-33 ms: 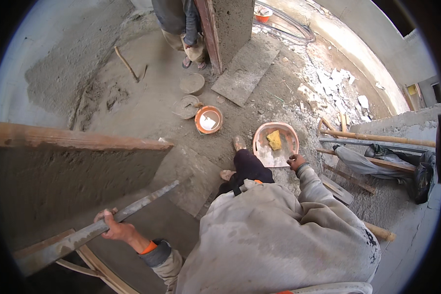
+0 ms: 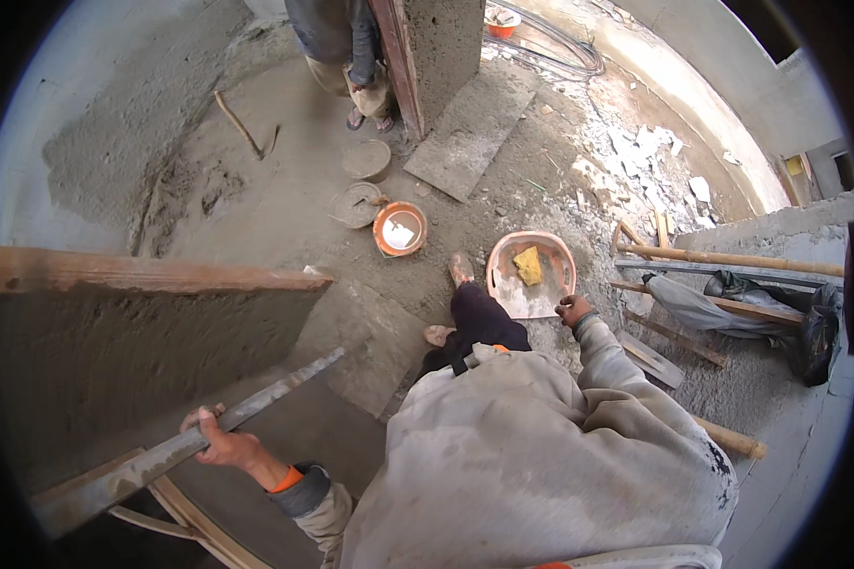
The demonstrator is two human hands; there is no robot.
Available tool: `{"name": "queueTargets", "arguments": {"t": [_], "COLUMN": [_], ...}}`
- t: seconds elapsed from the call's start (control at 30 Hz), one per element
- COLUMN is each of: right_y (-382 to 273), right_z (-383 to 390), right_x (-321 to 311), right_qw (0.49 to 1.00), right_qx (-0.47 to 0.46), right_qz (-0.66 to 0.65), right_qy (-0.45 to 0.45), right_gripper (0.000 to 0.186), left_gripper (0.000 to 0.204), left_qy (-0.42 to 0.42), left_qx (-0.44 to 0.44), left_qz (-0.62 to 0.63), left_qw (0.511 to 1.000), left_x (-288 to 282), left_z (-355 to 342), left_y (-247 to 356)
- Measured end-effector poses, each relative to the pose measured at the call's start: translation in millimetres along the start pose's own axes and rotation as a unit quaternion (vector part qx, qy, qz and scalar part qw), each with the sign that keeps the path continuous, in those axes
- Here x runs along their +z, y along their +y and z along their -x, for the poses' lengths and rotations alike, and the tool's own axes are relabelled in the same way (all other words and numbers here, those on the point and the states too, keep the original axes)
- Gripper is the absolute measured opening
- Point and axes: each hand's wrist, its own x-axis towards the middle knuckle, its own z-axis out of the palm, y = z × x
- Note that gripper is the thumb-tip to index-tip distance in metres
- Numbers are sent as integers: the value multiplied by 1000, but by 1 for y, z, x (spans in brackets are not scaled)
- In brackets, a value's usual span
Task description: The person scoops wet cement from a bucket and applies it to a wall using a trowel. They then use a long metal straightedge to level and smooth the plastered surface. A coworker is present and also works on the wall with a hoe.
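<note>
My left hand (image 2: 223, 441) is wrapped round a long, flat grey straightedge (image 2: 266, 398), which slants up to the right beside a mortar-covered low wall (image 2: 152, 346). At the near right rim of a shallow, pinkish-orange basin (image 2: 566, 266), my right hand (image 2: 572, 310) has its fingers curled. Whether they grip the rim or something small is too hard to make out. Inside the basin lies a yellow sponge-like piece (image 2: 528, 266). An orange bucket (image 2: 400, 229) with light liquid stands left of the basin, beyond my feet.
Two mortar-filled buckets (image 2: 366, 161) stand near another person (image 2: 337, 57) by a pillar (image 2: 451, 57). A board (image 2: 470, 142) lies on the floor. At right are bamboo poles (image 2: 731, 263), planks and plastic sheeting (image 2: 693, 308). Broken white debris (image 2: 645, 156) and coiled hose (image 2: 579, 57) lie farther off.
The whole view has shifted slightly. Both hands keep the same places and holds.
</note>
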Motion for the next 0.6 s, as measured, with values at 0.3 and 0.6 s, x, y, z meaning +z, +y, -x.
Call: {"name": "queueTargets", "arguments": {"t": [0.3, 0.6], "right_y": [15, -45], "right_z": [53, 6], "right_x": [-9, -9], "right_qw": [999, 989], "right_qx": [38, -93], "right_qz": [-13, 118], "right_qy": [13, 10], "right_gripper": [41, 38], "left_gripper": [16, 19], "left_qy": [-46, -131], "left_qx": [11, 11], "left_qz": [-24, 6], "left_qw": [999, 991], "left_x": [15, 7], "left_z": [-13, -3], "left_y": [-11, -14]}}
